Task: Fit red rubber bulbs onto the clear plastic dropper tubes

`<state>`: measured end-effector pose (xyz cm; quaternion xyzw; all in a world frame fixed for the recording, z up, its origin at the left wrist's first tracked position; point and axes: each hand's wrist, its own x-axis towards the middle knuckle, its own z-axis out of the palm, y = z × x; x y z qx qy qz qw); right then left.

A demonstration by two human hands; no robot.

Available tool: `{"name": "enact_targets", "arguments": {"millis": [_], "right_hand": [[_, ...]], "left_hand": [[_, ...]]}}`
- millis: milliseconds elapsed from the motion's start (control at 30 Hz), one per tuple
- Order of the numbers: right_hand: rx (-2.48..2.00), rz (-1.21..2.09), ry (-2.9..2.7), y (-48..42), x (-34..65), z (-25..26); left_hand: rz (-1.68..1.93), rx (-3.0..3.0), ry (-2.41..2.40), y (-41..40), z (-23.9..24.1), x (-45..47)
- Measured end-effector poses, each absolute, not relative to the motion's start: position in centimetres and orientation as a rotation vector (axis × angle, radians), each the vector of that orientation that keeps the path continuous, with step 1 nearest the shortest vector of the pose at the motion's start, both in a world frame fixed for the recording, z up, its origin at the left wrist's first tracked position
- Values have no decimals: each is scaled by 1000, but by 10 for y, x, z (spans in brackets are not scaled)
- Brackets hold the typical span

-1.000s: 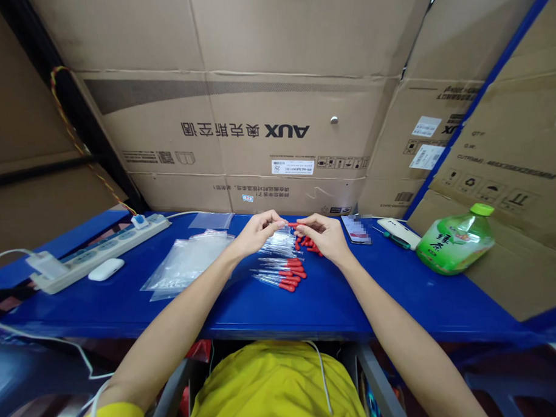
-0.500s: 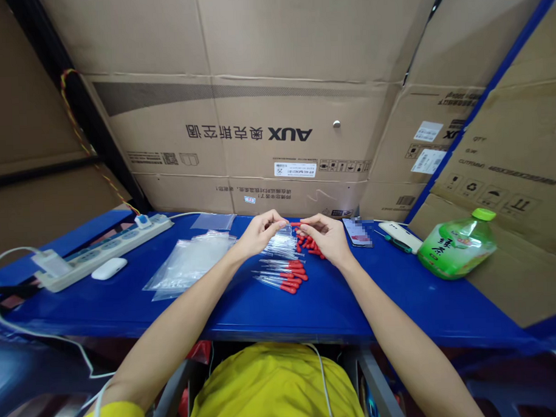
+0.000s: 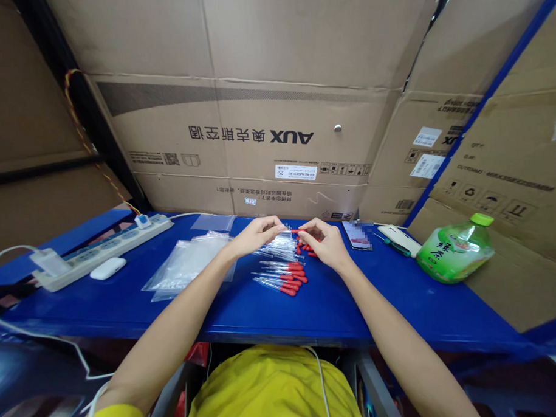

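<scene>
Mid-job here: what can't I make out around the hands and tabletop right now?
All in the head view:
Loose red bulbs: full count, partly behind the right hand.
Held red bulb: what meets its end by the left hand, too small.
Plastic bags: part of their right side, behind the left forearm.
Phone: screen content, pixelated.
</scene>
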<state>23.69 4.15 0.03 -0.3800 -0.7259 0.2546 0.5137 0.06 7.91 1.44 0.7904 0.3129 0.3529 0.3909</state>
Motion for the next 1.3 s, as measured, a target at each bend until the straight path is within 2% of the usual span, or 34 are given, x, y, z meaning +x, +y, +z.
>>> {"name": "enact_targets", "arguments": {"millis": [133,333,433,633,900,1067,1300], "right_hand": [[-926,816,-1882,43,237,-2],[-975,730,-2178,43,234,-11],[-1058,685,-2294,44,234,-14],[-1112,564,-2336,48,240,-12],[-1525,138,-2157,66,298,3],[-1700,242,-2119,68,324,1],[-1704,457,-2139,69,318,-8]], "left_hand": [[822,2347,979,95,15,-23],[316,2463,994,110,5,-44],[203,2429,1014,112,-1,-44],[210,2524,999,113,-8,-37],[429,2543,918,115,-7,-40],[595,2539,934,107,-3,-31],[709,2510,999,92,-9,-7]]}}
